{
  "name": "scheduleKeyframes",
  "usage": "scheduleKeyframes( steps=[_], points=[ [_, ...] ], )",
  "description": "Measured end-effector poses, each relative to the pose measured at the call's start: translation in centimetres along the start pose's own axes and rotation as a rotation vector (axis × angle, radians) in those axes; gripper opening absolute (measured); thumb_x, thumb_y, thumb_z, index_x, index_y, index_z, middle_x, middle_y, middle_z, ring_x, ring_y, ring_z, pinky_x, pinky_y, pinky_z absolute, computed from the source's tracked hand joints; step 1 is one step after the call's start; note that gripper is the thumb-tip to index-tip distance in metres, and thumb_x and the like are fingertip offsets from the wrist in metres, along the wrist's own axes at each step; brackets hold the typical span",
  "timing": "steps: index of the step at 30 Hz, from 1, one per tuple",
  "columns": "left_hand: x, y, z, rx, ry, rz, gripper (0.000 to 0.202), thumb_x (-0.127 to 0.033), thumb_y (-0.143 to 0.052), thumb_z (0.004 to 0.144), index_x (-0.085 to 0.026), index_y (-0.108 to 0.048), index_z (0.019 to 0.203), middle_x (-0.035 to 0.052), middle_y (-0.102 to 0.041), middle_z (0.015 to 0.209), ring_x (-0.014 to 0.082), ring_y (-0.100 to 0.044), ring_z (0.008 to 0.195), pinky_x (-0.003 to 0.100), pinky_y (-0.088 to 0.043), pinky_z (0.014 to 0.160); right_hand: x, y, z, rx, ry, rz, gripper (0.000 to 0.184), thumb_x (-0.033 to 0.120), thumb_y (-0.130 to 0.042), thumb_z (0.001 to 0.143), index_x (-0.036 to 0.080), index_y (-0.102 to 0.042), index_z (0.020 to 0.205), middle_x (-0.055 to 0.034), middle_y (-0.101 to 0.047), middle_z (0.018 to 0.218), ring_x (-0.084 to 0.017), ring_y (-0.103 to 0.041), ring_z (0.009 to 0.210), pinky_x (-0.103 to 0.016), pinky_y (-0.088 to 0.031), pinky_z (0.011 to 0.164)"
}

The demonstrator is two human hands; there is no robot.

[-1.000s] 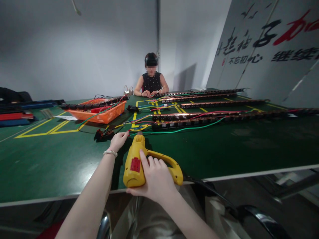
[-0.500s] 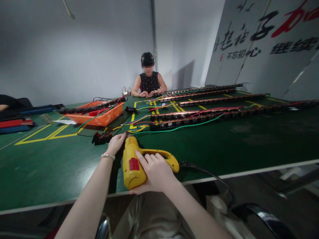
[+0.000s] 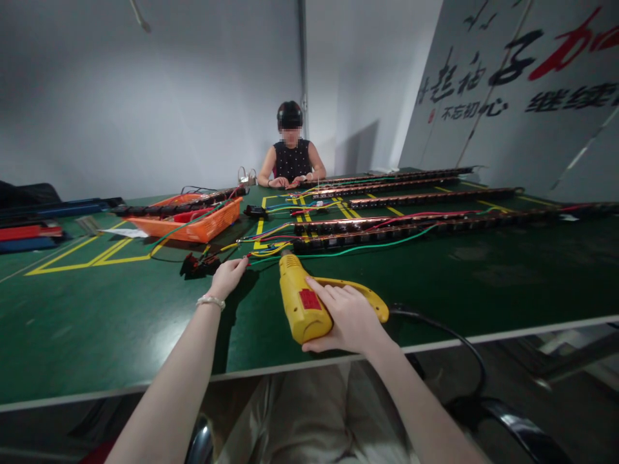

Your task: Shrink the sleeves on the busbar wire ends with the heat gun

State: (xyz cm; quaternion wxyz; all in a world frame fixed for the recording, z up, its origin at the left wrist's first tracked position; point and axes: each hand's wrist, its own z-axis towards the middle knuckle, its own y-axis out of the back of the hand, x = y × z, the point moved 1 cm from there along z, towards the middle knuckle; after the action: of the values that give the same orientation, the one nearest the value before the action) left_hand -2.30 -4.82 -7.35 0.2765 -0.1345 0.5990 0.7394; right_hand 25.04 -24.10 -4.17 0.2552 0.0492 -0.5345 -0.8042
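Observation:
A yellow heat gun [image 3: 300,309] with a red label lies under my right hand [image 3: 345,316], whose fingers and thumb wrap its body. Its nozzle points away from me toward the near wired strip [image 3: 338,241]. My left hand [image 3: 229,277], with a pale bracelet at the wrist, pinches the end of the coloured wires [image 3: 264,252] that run from that strip. A loose green wire [image 3: 372,243] curves along the strip's near side. Just beyond my left hand lies a black connector piece [image 3: 196,264].
An orange basket [image 3: 193,229] with a dark strip across it stands left of the wires. More dark, copper-edged strips [image 3: 430,196] lie across the green table [image 3: 120,322]. A co-worker [image 3: 291,158] sits at the far side. The gun's black cord [image 3: 445,320] drops over the front edge.
The heat gun and my right hand have moved to the right, away from my left hand. My left hand keeps its pinch at the wires.

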Motion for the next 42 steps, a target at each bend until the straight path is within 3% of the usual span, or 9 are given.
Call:
scheduleKeyframes(
  steps=[7, 16, 23, 34, 38, 42],
  points=[
    [-0.1, 0.0, 0.1, 0.008, 0.023, -0.003, 0.051, -0.059, -0.030, 0.084, -0.020, -0.050, 0.058, -0.0011, -0.051, 0.053, 0.0155, -0.048, 0.057, 0.026, -0.027, 0.054, -1.2, 0.6, -2.0, -0.058, -0.092, -0.057, 0.109, 0.073, -0.067, 0.055, 0.012, -0.035, 0.140, -0.0107, -0.064, 0.106, -0.028, -0.059, 0.095, -0.042, -0.042, 0.086],
    [-0.3, -0.1, 0.1, -0.006, 0.037, 0.018, 0.051, -0.057, -0.029, 0.084, -0.020, -0.053, 0.058, 0.0007, -0.055, 0.057, 0.0165, -0.050, 0.059, 0.027, -0.026, 0.054, -0.2, 0.1, -3.2, -0.219, -0.141, -0.130, 0.091, 0.069, -0.064, 0.062, 0.015, -0.044, 0.134, -0.0115, -0.063, 0.112, -0.028, -0.057, 0.098, -0.040, -0.039, 0.083],
    [-0.5, 0.0, 0.1, -0.009, 0.045, 0.013, 0.051, -0.058, -0.030, 0.083, -0.020, -0.056, 0.060, 0.0018, -0.059, 0.061, 0.0170, -0.051, 0.061, 0.027, -0.026, 0.054, 1.5, -0.7, -2.4, -0.221, -0.166, -0.101, 0.090, 0.070, -0.059, 0.066, 0.013, -0.043, 0.134, -0.0138, -0.062, 0.109, -0.030, -0.055, 0.096, -0.043, -0.039, 0.083],
    [-0.7, 0.1, 0.0, 0.009, 0.040, 0.014, 0.053, -0.058, -0.030, 0.084, -0.019, -0.061, 0.066, 0.0034, -0.064, 0.069, 0.0180, -0.055, 0.068, 0.026, -0.029, 0.056, 7.7, -3.5, 0.1, -0.130, -0.061, 0.092, 0.104, 0.078, -0.055, 0.062, 0.010, -0.039, 0.138, -0.0139, -0.060, 0.112, -0.030, -0.053, 0.096, -0.046, -0.041, 0.087],
    [-0.6, 0.1, 0.0, 0.018, 0.030, 0.020, 0.056, -0.059, -0.030, 0.084, -0.018, -0.067, 0.079, 0.0056, -0.066, 0.077, 0.0201, -0.057, 0.074, 0.026, -0.031, 0.059, 8.3, -4.6, 0.1, -0.204, 0.002, 0.116, 0.109, 0.084, -0.051, 0.059, 0.009, -0.042, 0.136, -0.0144, -0.061, 0.112, -0.030, -0.054, 0.097, -0.045, -0.041, 0.087],
    [-0.4, -0.1, 0.0, 0.024, -0.002, 0.016, 0.056, -0.057, -0.028, 0.085, -0.017, -0.067, 0.078, 0.0043, -0.066, 0.074, 0.0191, -0.056, 0.073, 0.025, -0.031, 0.059, 7.7, -4.9, -0.2, -0.286, 0.065, 0.099, 0.105, 0.086, -0.048, 0.059, 0.009, -0.047, 0.131, -0.0139, -0.064, 0.108, -0.028, -0.057, 0.093, -0.043, -0.042, 0.084]
  ],
)
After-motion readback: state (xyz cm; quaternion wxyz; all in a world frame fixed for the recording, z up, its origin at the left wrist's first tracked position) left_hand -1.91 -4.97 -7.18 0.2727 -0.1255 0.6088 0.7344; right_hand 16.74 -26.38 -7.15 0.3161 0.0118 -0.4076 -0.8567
